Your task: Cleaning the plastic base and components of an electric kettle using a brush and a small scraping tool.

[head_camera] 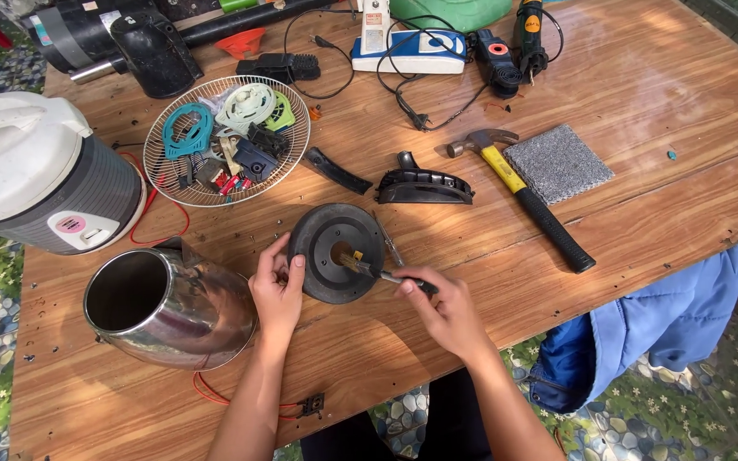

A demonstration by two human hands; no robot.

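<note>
1. Head view: the left hand point(277, 294) has its grip closed on the nine o'clock edge of a black round base point(336, 252), mid-worktop point(642, 111).
2. The right hand point(446, 312) pinches a small brush point(382, 273), its tip in the base's centre hole.
3. A steel kettle body point(168, 307) lies at eight o'clock and a hammer point(523, 192) at two o'clock.

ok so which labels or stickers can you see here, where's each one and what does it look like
Pink oval label: on the grey front panel of the white rice cooker, far left.
White rectangular label: on the white and blue appliance, top centre; print too small to tell.
Orange ring label: on the black tool beside it.
Yellow patch: on the dark rotary tool, top edge.
No packages, signs or screens show.
</note>
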